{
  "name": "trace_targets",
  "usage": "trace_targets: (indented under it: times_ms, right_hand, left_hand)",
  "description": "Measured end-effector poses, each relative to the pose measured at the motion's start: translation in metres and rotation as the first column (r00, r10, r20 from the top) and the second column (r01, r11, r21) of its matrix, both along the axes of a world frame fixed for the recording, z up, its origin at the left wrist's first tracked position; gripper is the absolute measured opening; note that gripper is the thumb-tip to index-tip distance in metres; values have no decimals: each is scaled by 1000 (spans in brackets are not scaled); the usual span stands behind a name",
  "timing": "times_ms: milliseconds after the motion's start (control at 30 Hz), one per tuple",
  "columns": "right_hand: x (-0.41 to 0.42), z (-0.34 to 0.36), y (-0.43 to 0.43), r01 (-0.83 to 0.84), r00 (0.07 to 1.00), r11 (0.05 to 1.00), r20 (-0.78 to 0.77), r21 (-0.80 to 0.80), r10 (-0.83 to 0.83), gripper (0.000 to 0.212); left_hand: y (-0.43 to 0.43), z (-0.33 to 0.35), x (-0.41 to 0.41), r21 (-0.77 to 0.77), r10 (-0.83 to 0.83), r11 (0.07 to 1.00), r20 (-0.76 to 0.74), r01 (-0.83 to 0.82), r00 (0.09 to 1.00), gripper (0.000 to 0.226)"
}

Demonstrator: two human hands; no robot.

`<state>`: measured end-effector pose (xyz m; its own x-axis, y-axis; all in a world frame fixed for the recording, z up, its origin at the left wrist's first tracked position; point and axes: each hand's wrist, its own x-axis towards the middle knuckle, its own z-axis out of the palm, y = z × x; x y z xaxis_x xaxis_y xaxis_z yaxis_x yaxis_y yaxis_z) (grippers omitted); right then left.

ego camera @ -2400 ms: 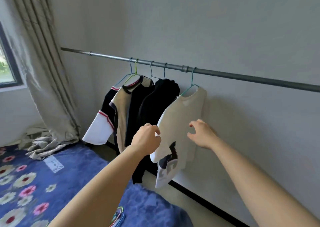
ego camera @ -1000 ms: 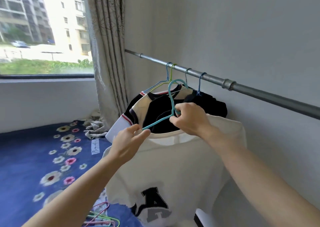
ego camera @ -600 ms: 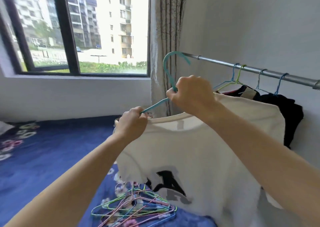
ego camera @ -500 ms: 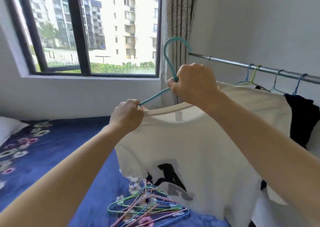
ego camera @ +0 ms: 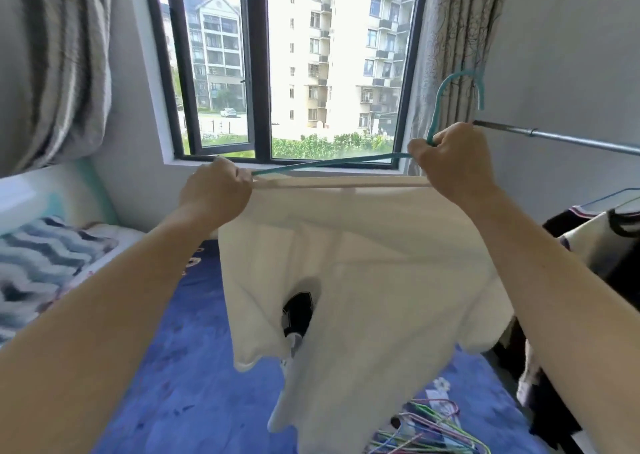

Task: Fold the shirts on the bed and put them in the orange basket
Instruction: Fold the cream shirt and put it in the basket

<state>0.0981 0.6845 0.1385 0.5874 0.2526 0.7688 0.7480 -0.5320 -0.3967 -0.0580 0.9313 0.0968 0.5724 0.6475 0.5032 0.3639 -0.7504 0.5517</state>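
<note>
The right hand is clenched around the neck of a thin teal wire hanger, just below its curved hook. The left hand grips the collar edge of a soft cream shirt, which hangs limp in the air above the blue floral bed.

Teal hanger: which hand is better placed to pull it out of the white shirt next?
Right, most likely. The right hand grips the teal hanger at the base of its hook, so it can draw it out, while the left hand holds the white shirt at the collar.
</note>
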Motion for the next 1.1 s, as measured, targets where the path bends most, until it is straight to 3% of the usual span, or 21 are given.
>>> trace_targets:
  times_ms: [233,333,367,467,567,667,733,800,900,1000,1100]
  right_hand:
    - [26,-30,37,-59,973,971,-205,232,108,40]
    - [50,-41,50,-67,867,798,-360,599,344,36]
    - [56,-46,56,-51,817,759,-410,649,406,38]
    - [69,-69,87,-90,657,799,-567,595,496,37]
    - [76,-88,121,-121,521,809,-657,574,545,37]
    - [89,-99,142,-145,573,917,-724,371,383,49]
    - [96,-105,152,-145,400,856,-762,496,509,53]
    - [103,-110,157,-84,200,744,-720,663,665,53]
    - [113,-125,156,-14,42,653,-652,757,757,43]
    - [131,-165,147,19,3,670,-670,742,743,36]
    - [144,-221,130,7,-19,778,-778,628,628,27]
  left_hand:
    - [27,8,3,-232,34,972,36,-25,999,25]
    - [38,1,15,-513,64,856,217,58,974,27]
    - [38,0,20,-558,78,827,231,67,970,28]
    - [41,3,44,-667,65,716,359,207,931,34]
    - [49,17,65,-668,91,646,548,370,831,28]
    - [59,25,76,-591,149,706,662,390,734,29]
    - [60,21,84,-535,108,738,696,411,710,33]
    - [59,-3,93,-542,66,780,568,313,820,35]
    - [61,-74,108,-528,-35,829,275,182,961,31]
    - [69,-155,114,-566,-18,824,37,36,999,29]
    - [78,-222,108,-676,91,727,-78,-120,993,29]
